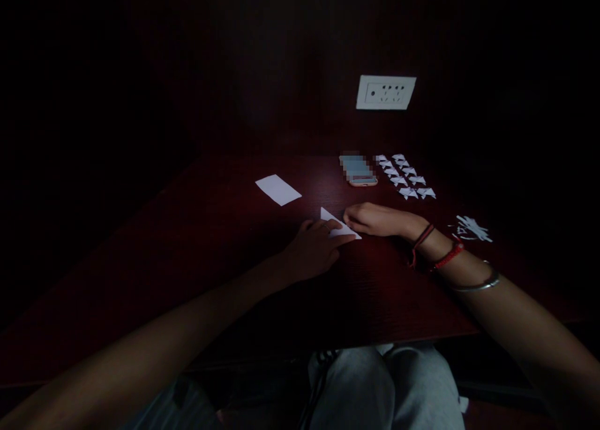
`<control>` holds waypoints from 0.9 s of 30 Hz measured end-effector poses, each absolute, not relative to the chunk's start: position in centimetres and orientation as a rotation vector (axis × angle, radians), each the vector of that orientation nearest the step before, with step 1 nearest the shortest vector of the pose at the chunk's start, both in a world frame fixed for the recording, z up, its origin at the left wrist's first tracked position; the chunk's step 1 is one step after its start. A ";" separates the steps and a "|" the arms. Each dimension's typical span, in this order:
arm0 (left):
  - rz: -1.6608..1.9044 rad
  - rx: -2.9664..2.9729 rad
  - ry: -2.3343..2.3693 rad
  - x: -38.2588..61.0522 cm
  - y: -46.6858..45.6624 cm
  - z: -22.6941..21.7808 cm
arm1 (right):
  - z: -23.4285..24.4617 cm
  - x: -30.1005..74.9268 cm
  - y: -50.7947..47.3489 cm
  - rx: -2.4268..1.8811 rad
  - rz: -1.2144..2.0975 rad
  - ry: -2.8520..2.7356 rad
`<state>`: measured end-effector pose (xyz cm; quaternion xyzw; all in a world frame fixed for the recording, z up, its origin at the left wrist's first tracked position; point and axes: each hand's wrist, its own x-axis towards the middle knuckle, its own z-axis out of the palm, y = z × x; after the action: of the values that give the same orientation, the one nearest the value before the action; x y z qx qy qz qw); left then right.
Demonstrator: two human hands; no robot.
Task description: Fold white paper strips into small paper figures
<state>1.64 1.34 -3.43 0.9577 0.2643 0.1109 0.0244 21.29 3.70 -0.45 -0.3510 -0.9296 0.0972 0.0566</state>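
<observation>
A white sheet of paper folded into a triangle point(344, 229) lies on the dark red table in front of me. My left hand point(313, 247) rests over its near left side, fingers stretched out and apart, pressing it to the tabletop. Just right of the triangle, my right hand point(372, 219) has its fingers curled together against the table by the paper's slanted edge. Whether those fingertips pinch anything is hidden. Farther back on the left lies a flat white paper sheet point(278, 190), touched by neither hand.
A phone point(359, 169) lies behind my right hand. Several small folded paper pieces point(398, 180) stand in two rows beside it. Thin paper strips point(474, 228) are heaped near my right wrist. A socket panel point(386, 92) is on the back wall. The table's front edge runs above my lap.
</observation>
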 end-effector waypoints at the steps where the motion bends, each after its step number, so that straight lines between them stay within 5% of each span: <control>1: 0.340 2.962 0.818 1.7 1.4 -3.4 | -0.5 21.3 3.7 -1.064 0.290 -2.819; 27: 0.340 2.978 0.838 1.7 1.4 -3.7 | -0.9 21.6 4.1 -1.119 0.360 -2.731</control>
<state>1.68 1.35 -3.72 0.9568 0.2692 0.1091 0.0147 21.59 4.11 -0.87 -0.3750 -0.9153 0.1207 0.0842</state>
